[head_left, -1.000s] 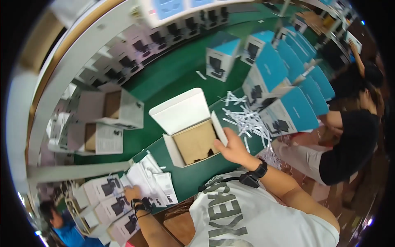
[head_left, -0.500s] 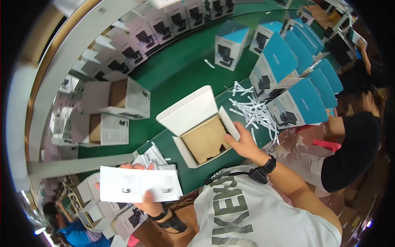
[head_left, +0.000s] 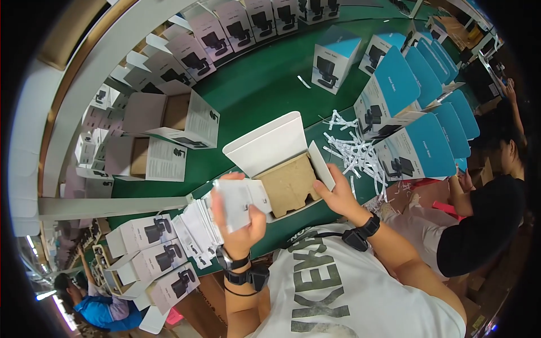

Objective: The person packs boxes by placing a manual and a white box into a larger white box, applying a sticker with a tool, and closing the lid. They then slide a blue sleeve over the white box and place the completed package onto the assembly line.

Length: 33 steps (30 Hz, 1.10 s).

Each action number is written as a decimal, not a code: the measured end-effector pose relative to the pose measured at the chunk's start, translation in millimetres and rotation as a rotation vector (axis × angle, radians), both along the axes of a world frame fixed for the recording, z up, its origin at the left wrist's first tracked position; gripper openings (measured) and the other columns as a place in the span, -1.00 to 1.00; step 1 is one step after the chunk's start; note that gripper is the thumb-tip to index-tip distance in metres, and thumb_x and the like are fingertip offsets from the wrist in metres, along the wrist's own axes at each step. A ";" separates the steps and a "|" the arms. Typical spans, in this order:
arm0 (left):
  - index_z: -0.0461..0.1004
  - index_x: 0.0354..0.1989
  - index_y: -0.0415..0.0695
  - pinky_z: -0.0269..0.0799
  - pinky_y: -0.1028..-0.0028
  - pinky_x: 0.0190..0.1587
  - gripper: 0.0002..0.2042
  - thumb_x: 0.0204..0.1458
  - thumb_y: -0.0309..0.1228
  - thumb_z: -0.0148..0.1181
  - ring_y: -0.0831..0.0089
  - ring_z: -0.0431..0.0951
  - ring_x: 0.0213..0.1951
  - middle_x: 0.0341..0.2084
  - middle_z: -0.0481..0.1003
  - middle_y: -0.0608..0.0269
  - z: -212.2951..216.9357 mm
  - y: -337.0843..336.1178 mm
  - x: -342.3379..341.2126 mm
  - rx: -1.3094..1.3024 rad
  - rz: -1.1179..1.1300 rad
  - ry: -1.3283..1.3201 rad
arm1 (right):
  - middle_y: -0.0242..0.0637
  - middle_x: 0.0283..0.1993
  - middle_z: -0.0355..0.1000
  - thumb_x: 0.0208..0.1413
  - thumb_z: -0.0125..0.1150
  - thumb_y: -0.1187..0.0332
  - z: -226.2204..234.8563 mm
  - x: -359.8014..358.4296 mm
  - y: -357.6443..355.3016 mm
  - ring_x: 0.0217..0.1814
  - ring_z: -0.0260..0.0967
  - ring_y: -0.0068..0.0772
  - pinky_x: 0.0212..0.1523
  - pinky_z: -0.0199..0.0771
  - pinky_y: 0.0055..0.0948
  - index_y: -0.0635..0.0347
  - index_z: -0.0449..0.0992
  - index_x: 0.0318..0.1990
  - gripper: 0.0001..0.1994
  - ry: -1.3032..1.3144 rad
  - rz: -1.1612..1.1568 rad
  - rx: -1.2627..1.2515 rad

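Head view, from the left: a person in blue (head_left: 101,310) is showing small beside the dark lens rim, too small for detail. Three printed boxes (head_left: 162,256) are lying in a row, and a pile of leaflets (head_left: 194,228) is spreading beside them, its upper right part being hidden by the left hand (head_left: 241,234). Above, two flapped boxes (head_left: 189,121) are facing left, their contents hard to make out. The left hand is gripping a white leaflet (head_left: 239,197), its fingers blurring along the edges and partly disappearing behind. This leaflet is looking smooth and pale, bearing small dark marks too smeared to tell, and its right end is overlapping the left side of the white box (head_left: 267,145). That box is standing on the green surface (head_left: 265,79) with its lid raised; a brown cardboard insert (head_left: 287,183), notched along its near edge, is filling it and hiding whatever is lying beneath. The right hand (head_left: 338,197) is pinching the box's right flap, thumb inside, fingers partly hidden outside. Beyond, paper strips (head_left: 355,155) are lying tangled near teal-lidded boxes (head_left: 414,146), which are partly covering one another. A person in black (head_left: 479,225) is sitting at the far right, partly lost in shadow.
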State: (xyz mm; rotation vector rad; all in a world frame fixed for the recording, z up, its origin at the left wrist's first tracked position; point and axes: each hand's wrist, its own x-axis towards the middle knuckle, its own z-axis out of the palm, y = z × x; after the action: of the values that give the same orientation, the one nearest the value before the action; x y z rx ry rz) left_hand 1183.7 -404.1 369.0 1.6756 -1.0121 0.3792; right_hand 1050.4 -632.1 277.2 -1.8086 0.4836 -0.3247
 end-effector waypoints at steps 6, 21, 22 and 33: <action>-0.05 0.32 -0.06 0.39 0.07 0.19 -0.25 -0.13 -0.76 -0.03 -0.01 0.47 0.05 0.13 0.37 -0.32 21.3 0.0 -22.3 0.075 0.069 -0.010 | 0.01 0.05 0.50 0.22 0.32 0.25 -0.9 -0.9 -1.7 0.10 0.49 -0.06 0.15 0.46 -0.20 0.35 0.40 0.18 -0.52 -0.022 0.011 -0.018; 0.21 0.27 -0.15 0.36 -0.02 0.25 -0.39 -0.02 -0.68 0.19 -0.25 0.41 0.22 0.18 0.36 -0.29 23.5 -1.6 -36.6 0.258 0.223 0.002 | -0.18 0.11 0.50 0.22 0.41 0.30 6.4 -8.2 -13.7 0.16 0.43 -0.38 0.15 0.45 -0.34 0.29 0.31 0.34 -0.40 0.040 0.132 0.047; 0.22 0.30 -0.17 0.36 -0.02 0.25 -0.38 -0.01 -0.66 0.20 -0.24 0.41 0.24 0.20 0.35 -0.30 26.6 -0.8 -38.3 0.397 0.247 0.012 | -0.20 0.12 0.51 0.21 0.42 0.30 11.7 -11.2 -18.1 0.17 0.42 -0.39 0.16 0.44 -0.36 0.28 0.30 0.35 -0.38 0.050 0.187 0.106; 0.11 0.48 -0.29 0.30 0.03 0.33 -0.21 0.03 -0.54 0.31 -0.19 0.37 0.32 0.38 0.23 -0.31 -61.6 4.7 -59.5 0.239 0.225 0.818 | -0.49 -0.15 0.39 0.15 0.51 0.29 34.3 -4.1 -37.1 -0.19 0.30 -0.67 -0.17 0.35 -0.63 0.23 0.37 0.29 -0.39 0.145 0.092 0.624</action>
State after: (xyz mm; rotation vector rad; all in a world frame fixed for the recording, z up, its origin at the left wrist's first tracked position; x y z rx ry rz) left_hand 1124.2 -399.4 307.4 1.9102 -0.2645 -0.2952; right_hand 1046.4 -669.2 311.6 -1.2427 0.5302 0.0279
